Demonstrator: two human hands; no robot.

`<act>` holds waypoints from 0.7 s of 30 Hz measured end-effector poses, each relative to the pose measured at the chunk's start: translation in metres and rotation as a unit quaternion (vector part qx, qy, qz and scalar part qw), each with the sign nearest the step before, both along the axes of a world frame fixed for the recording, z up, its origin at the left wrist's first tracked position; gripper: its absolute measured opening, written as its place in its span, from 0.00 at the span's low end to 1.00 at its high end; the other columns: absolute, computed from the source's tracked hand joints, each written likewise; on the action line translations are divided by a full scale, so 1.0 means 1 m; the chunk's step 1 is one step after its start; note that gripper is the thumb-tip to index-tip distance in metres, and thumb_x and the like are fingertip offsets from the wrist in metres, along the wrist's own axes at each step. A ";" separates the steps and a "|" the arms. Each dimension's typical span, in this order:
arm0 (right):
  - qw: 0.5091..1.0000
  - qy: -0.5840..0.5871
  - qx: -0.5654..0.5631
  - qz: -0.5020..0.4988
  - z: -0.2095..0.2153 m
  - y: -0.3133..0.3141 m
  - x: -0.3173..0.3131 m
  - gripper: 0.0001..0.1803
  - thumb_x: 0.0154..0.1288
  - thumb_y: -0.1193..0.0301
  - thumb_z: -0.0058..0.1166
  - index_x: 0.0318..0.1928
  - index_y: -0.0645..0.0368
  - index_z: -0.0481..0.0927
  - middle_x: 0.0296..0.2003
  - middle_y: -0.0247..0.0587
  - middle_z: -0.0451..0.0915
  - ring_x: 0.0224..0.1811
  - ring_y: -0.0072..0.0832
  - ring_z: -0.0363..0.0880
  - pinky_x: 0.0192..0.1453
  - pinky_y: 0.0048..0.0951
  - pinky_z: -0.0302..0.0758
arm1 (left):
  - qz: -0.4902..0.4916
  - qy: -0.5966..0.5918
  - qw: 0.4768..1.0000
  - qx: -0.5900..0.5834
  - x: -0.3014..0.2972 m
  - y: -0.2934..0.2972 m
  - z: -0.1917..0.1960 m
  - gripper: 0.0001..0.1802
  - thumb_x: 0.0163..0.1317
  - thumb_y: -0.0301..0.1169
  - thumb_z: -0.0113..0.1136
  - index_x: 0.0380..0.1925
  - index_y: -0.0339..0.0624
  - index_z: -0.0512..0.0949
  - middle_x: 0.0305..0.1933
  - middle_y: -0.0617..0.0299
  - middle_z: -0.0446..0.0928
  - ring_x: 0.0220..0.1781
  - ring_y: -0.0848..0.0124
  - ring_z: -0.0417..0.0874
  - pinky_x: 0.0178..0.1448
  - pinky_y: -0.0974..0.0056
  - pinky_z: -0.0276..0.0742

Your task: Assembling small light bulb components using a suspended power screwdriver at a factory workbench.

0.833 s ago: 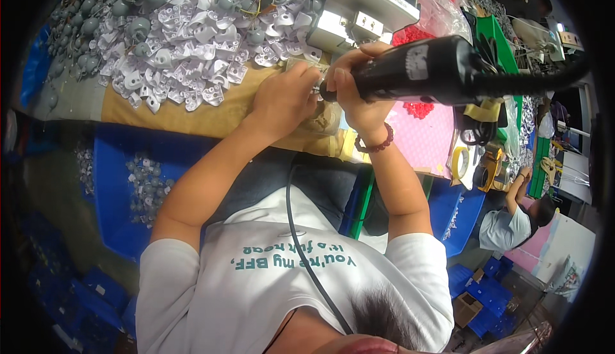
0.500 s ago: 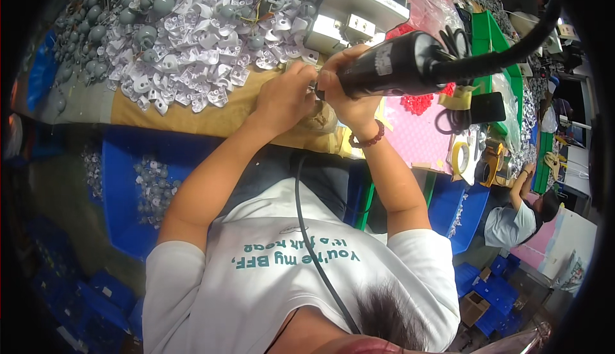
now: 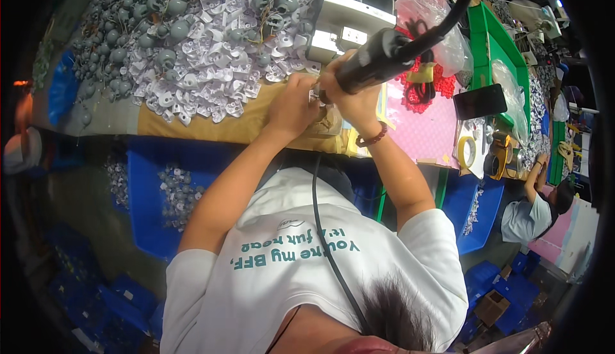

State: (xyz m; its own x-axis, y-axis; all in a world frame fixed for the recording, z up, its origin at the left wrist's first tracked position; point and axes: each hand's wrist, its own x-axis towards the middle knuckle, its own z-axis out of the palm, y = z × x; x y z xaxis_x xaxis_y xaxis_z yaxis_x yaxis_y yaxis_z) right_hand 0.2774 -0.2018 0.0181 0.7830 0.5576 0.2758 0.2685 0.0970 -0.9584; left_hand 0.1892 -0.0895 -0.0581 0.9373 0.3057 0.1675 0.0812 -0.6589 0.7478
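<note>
The tool [image 3: 368, 65] is black, the pieces [image 3: 211, 88] white, the balls [image 3: 179, 30] grey, the shirt [image 3: 256, 290] white with teal lettering [image 3: 298, 251].

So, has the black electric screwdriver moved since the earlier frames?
Yes: the black electric screwdriver has swung, its cord end moving left in view, toward the white benchtop machine.

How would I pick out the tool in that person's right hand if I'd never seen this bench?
Start at the big heap of white plastic parts and go right to the boxy white-and-black machine. Just below it, the right hand grips the tool. Unlike the flat black slab farther right, it's a thick black cylinder with a cable rising from its end.
</note>
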 end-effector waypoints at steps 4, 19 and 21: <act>0.985 0.015 0.049 -0.166 0.002 -0.024 0.036 0.17 0.58 0.79 0.63 0.46 0.61 0.71 0.34 0.36 0.78 0.31 0.24 0.79 0.38 0.25 0.77 | 0.010 0.058 0.998 0.033 -0.001 -0.004 0.013 0.21 0.54 0.29 0.66 0.49 0.41 0.76 0.54 0.56 0.73 0.44 0.54 0.81 0.44 0.55 0.78; 0.990 -0.076 -0.099 -0.060 -0.070 -0.030 0.004 0.08 0.64 0.74 0.60 0.44 0.61 0.82 0.39 0.42 0.82 0.38 0.29 0.81 0.38 0.29 0.76 | 0.007 -0.036 0.997 0.062 -0.009 -0.009 0.008 0.16 0.56 0.29 0.67 0.45 0.44 0.78 0.38 0.60 0.78 0.27 0.64 0.80 0.33 0.60 0.74; 0.984 -0.142 -0.089 -0.069 -0.079 -0.022 0.010 0.06 0.65 0.75 0.60 0.41 0.62 0.82 0.35 0.44 0.82 0.34 0.27 0.80 0.35 0.28 0.75 | 0.011 -0.037 0.997 0.065 -0.007 -0.010 0.008 0.16 0.55 0.29 0.67 0.45 0.44 0.78 0.38 0.59 0.78 0.27 0.64 0.81 0.33 0.60 0.74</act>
